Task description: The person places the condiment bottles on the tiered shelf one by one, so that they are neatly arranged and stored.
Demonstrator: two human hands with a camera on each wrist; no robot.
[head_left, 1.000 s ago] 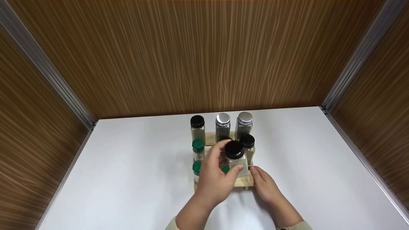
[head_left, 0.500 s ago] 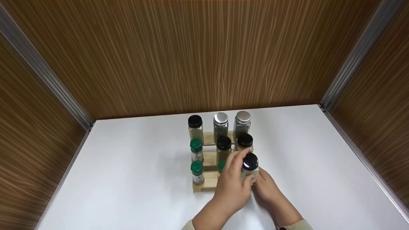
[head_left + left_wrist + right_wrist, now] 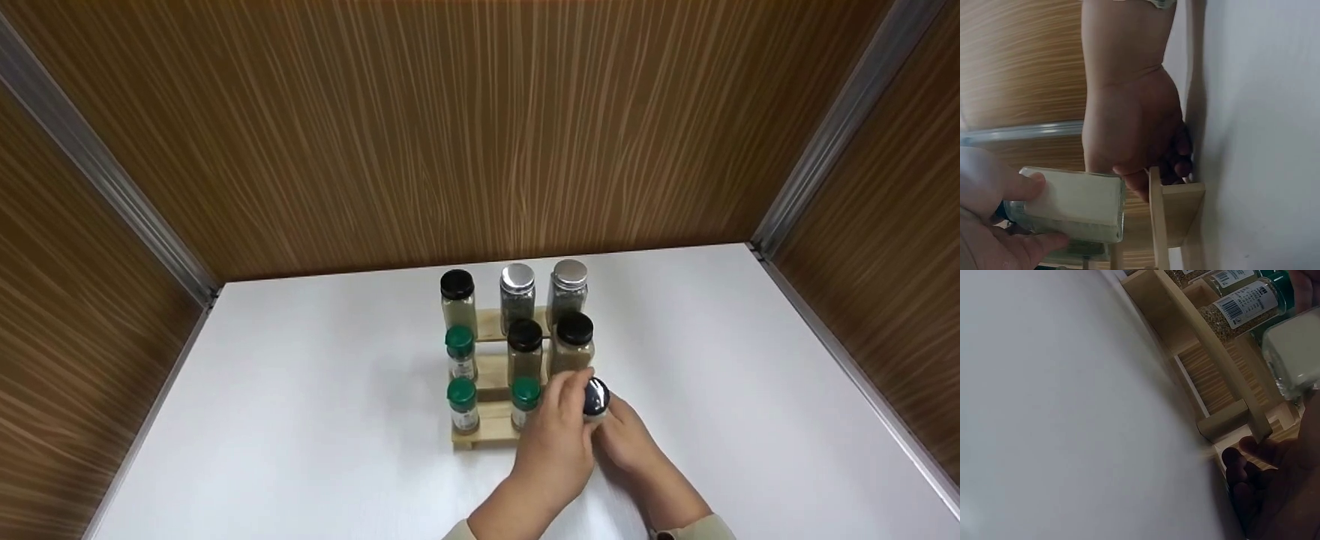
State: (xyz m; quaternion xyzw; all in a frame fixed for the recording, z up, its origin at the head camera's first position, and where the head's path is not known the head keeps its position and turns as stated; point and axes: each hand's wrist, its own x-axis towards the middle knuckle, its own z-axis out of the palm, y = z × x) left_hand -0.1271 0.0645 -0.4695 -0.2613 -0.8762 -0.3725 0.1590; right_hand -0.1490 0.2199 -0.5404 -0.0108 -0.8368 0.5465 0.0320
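Note:
In the head view, my left hand (image 3: 555,450) holds a square glass spice jar (image 3: 597,397) by its sides, above the front right of a wooden spice rack (image 3: 495,421). The jar has a black lid and whitish contents; its body (image 3: 1072,199) appears clear of the rack in the left wrist view. My right hand (image 3: 630,442) grips the rack's right end, its fingertips (image 3: 1252,445) at the front rail. Part of that hand is hidden behind the jar and the left hand. A green-capped jar (image 3: 525,394) stands just left of my left fingers.
Several other jars stand in the tiered rack: green-capped (image 3: 462,394) at left, black-capped (image 3: 575,330) in the middle row, silver-capped (image 3: 517,279) at the back. The rack stands on a white table (image 3: 315,420) with wood-grain panels (image 3: 480,135) around it.
My left hand has carried the black-lidded jar rightward and down toward the rack's front right end, tilting its lid to the right. My right hand has stayed at the rack's end.

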